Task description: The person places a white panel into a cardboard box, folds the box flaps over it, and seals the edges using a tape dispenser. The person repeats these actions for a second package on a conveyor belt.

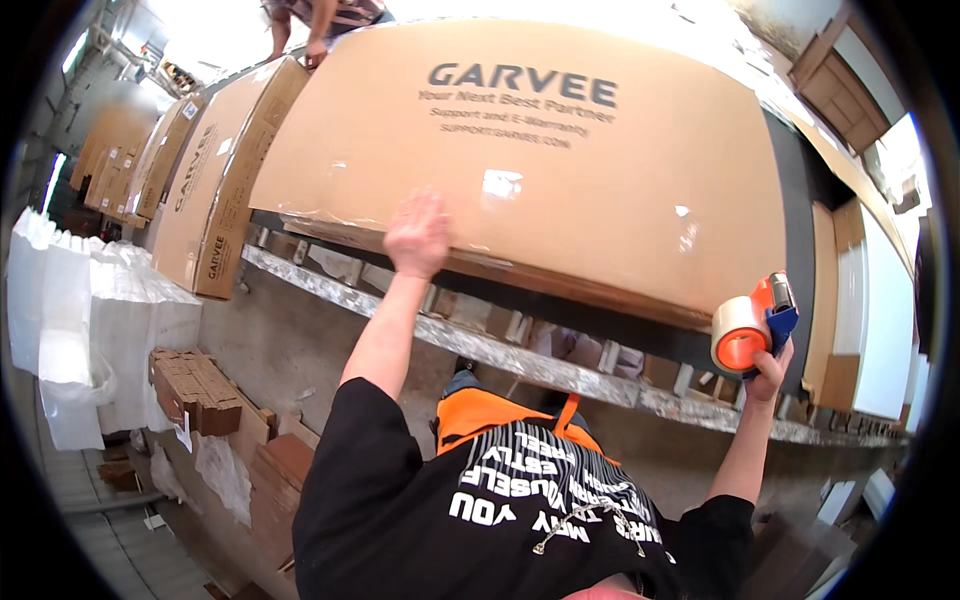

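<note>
White-lettered black shirt (440, 500); left hand (418, 238) at dark-printed carton (545, 190).

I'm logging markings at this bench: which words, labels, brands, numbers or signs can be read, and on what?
I won't copy wording or brands, only place them:
Large dark lettering, smaller lines beneath: big cardboard box; readable.
Dark lettering on two faces: narrower box at left; large print readable.
White lettering: black shirt; only partly readable.
Small white labels on boxes behind: too small to read.
</note>
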A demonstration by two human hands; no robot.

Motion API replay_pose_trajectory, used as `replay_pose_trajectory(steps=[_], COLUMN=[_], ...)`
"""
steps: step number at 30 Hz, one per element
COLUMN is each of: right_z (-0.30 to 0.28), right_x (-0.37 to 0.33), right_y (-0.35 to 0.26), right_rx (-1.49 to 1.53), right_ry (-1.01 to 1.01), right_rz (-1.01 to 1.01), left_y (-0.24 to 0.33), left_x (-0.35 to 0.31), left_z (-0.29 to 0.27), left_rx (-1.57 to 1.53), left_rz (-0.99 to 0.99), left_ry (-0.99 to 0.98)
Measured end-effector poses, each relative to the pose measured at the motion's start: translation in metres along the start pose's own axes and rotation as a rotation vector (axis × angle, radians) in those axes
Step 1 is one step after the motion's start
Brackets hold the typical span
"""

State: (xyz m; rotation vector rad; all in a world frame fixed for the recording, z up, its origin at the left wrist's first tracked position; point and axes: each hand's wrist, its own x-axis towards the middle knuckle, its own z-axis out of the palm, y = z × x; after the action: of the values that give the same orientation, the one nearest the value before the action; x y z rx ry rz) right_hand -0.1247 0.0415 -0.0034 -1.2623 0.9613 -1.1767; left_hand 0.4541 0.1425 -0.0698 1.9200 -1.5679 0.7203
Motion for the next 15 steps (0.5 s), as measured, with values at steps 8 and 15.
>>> replay_pose_trajectory(steps=[8,15], right_z=[0.056,0.245], right_x=[0.021,-0.010], right_y=[0.015,-0.006], right_rx=[0.048,0.041], right_ry=[0.068,0.119], right_rz=[0.197,0.323], left_y=[-0.069,-0.195], left_x=[0.011,0.081], left_z=[-0.003,0.074], left_rx=[-0.232,-0.418], left_rz=[0.075,0.195], left_ry=[0.195,0.211])
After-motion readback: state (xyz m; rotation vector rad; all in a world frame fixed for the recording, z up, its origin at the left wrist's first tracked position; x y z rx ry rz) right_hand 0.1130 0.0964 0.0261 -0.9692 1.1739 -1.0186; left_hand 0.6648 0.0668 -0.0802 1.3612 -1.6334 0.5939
